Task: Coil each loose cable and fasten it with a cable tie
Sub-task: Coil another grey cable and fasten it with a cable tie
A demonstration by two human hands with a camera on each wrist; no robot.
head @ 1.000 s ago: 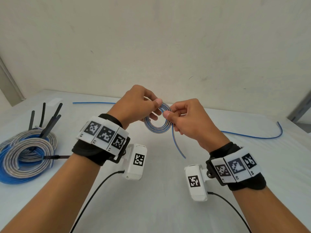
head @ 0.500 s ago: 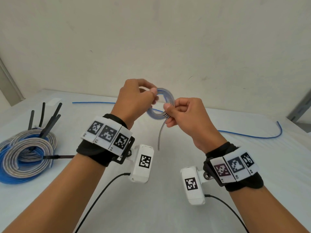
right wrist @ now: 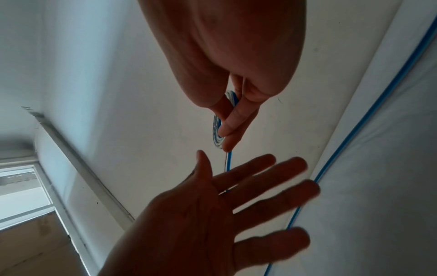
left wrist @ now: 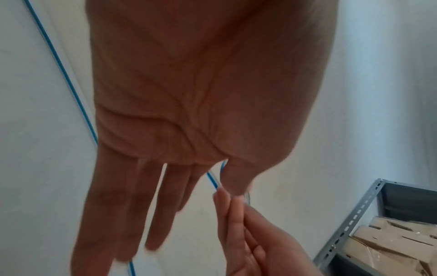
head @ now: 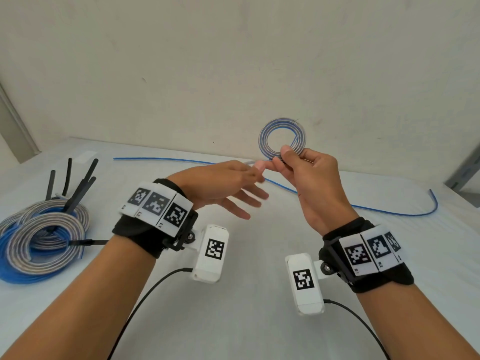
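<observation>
White table (head: 259, 320), one held coil (head: 282, 137), three tied coils (head: 39, 240)

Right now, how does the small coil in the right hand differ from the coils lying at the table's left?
The small coil is held up, pinched by the right hand; the finished coils lie stacked on the table. It is smaller and carries no tie; the finished coils carry black cable ties. Both show blue and grey.

Storeroom: metal shelving (left wrist: 350, 220), cardboard boxes (left wrist: 399, 242)
</observation>
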